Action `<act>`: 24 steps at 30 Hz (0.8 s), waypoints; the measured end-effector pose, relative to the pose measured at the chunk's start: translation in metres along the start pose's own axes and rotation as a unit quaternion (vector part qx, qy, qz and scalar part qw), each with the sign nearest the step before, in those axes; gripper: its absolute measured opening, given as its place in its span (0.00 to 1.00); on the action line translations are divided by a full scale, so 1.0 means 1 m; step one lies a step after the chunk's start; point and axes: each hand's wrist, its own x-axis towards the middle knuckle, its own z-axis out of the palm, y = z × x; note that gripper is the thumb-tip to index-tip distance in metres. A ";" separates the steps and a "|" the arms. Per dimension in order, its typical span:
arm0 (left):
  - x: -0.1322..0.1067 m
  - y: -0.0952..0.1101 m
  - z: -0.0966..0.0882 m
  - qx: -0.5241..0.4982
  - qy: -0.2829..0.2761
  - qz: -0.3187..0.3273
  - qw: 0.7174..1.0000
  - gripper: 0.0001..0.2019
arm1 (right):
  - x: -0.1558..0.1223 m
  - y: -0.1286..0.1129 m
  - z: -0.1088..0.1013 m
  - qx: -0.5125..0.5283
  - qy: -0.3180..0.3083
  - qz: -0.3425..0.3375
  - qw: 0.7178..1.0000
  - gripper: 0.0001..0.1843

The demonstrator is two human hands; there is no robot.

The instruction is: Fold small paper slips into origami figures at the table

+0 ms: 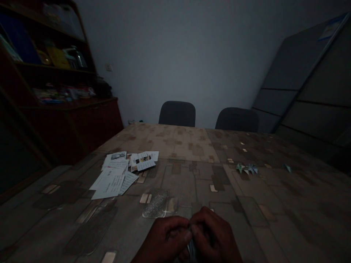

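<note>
My left hand (pixel 168 239) and my right hand (pixel 215 235) meet at the near edge of the table, fingertips pressed together. Between them is a small pale piece of folded paper (pixel 192 250), mostly hidden by my fingers; both hands pinch it. Out to the right on the tabletop lie small folded paper figures (pixel 246 168), with one more folded paper piece (pixel 287 168) farther right. Loose printed sheets (pixel 109 180) are spread in an overlapping pile on the left.
A patterned cloth covers the table (pixel 181 144). Two dark chairs (pixel 177 114) stand at its far side, against a plain wall. A wooden cabinet (pixel 98 113) with loaded shelves is at the left, and a grey panelled unit (pixel 279 80) at the right. The room is dim.
</note>
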 end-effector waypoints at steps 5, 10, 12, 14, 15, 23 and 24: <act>0.002 -0.008 0.000 0.075 0.037 0.035 0.996 0.25 | 0.001 -0.003 -0.001 0.013 0.007 0.016 1.000 0.09; 0.001 -0.001 -0.001 0.112 0.055 0.028 0.992 0.21 | 0.001 0.000 -0.007 0.030 -0.037 0.009 0.999 0.08; -0.001 0.004 -0.001 0.128 0.054 0.025 0.990 0.20 | 0.001 0.001 -0.011 0.034 -0.054 0.000 0.998 0.08; -0.002 0.007 -0.001 0.147 0.052 0.033 0.987 0.19 | 0.002 0.002 -0.014 0.028 -0.062 -0.007 0.998 0.08; -0.003 0.009 -0.001 0.158 0.051 0.038 0.985 0.19 | 0.002 0.002 -0.014 0.019 -0.061 -0.011 0.998 0.07; -0.005 0.012 -0.001 0.231 0.059 0.075 0.968 0.15 | 0.007 -0.004 -0.010 -0.027 0.015 -0.100 0.994 0.08; -0.005 0.012 -0.001 0.232 0.062 0.076 0.968 0.15 | 0.008 -0.005 -0.010 -0.031 0.018 -0.108 0.994 0.08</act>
